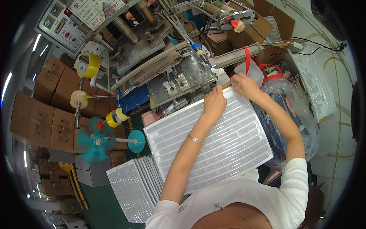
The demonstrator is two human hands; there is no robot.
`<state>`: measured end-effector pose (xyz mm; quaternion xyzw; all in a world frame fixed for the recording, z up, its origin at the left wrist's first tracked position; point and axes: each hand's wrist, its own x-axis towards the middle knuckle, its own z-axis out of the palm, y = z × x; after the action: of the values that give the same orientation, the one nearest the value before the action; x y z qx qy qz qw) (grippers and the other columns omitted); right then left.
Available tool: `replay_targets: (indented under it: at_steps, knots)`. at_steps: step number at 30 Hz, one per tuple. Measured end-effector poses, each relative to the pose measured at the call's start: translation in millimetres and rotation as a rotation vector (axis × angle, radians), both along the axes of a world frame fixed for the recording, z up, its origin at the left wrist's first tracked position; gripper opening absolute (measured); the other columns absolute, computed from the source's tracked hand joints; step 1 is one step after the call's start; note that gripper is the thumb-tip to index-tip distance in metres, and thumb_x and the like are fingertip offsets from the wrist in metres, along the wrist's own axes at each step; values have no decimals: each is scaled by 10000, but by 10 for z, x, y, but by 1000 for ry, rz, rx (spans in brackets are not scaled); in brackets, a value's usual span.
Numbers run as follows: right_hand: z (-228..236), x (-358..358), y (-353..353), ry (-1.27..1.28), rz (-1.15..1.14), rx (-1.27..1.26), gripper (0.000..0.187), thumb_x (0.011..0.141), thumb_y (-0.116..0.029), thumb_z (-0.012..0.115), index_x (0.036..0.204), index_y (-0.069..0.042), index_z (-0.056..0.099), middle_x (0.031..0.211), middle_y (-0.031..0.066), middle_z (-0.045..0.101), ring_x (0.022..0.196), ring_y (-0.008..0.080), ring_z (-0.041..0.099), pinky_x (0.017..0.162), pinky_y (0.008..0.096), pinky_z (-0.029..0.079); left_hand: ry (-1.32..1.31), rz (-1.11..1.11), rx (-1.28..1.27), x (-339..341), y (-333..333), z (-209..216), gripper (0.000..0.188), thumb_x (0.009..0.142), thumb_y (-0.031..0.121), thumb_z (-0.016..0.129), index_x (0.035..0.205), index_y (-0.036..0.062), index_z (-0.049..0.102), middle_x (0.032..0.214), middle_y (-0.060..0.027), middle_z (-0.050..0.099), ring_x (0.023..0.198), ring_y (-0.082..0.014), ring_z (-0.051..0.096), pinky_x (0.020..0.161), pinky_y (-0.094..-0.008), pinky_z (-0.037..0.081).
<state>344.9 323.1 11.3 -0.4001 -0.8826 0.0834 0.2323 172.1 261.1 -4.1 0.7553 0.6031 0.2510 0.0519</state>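
Observation:
A large ribbed sheet of clear white plastic, moulded in long rows, lies tilted in front of me with its far edge against the machine. My left hand rests over that far edge, fingers curled closed and their tips hidden. Just to its right, at the far right corner of the sheet, my right hand is bent with its fingers drawn together. A narrow brownish strip shows between the two hands. What the fingertips pinch is too small to make out.
Beyond the sheet stands a press machine with a metal plate. Yellow tape rolls hang at left. A turning teal fan and stacked plastic sheets are lower left. Cartons line the left; a bulging clear bag sits right.

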Motion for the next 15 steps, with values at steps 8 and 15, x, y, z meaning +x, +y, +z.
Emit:
replay_targets:
  at_steps: [8, 15]
  knots:
    - [208, -24, -42, 523, -98, -252, 265, 779, -98, 566, 1040, -73, 526, 989, 110, 584, 821, 262, 575, 732, 354, 464, 147, -186, 39, 73, 288, -232, 238, 698, 114, 688, 925, 88, 622, 950, -59, 554, 931, -245, 526, 766, -371, 417]
    - [337, -52, -49, 563, -138, -478, 241, 809, -107, 570, 1035, -24, 570, 1044, 80, 593, 844, 157, 577, 734, 267, 453, -322, -9, 146, -385, -363, 27, 296, 754, 102, 653, 1046, 71, 611, 1014, -97, 564, 979, -267, 519, 834, -389, 399]
